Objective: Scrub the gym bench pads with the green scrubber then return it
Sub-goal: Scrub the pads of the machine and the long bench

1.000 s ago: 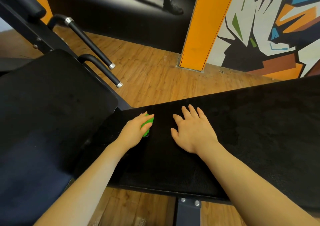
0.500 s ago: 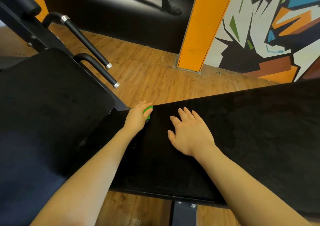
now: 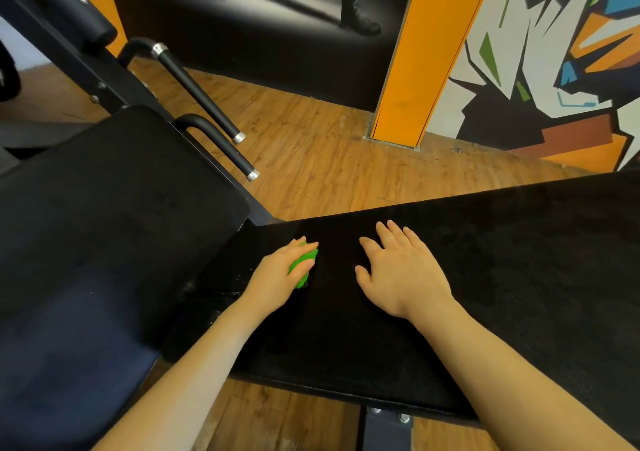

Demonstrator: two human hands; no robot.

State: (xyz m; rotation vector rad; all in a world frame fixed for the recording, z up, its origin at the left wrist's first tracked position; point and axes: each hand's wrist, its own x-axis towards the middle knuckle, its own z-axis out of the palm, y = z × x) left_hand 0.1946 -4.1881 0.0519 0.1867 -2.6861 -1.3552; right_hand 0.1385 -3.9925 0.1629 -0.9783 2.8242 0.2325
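Wood floor [image 3: 311,160] upper centre, black bench pad [image 3: 519,277] across right. Left hand [image 3: 277,279] gripped green scrubber [image 3: 302,268] mid-frame on pad; right hand [image 3: 403,277] lay flat, fingers spread.

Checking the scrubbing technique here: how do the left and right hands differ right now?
The left hand curls around the green scrubber; the right hand holds nothing. The left hand's fingers are bent; the right hand's lie spread and flat. The left hand sits near the bench pad's end, the right hand further along. Both rest on that pad.
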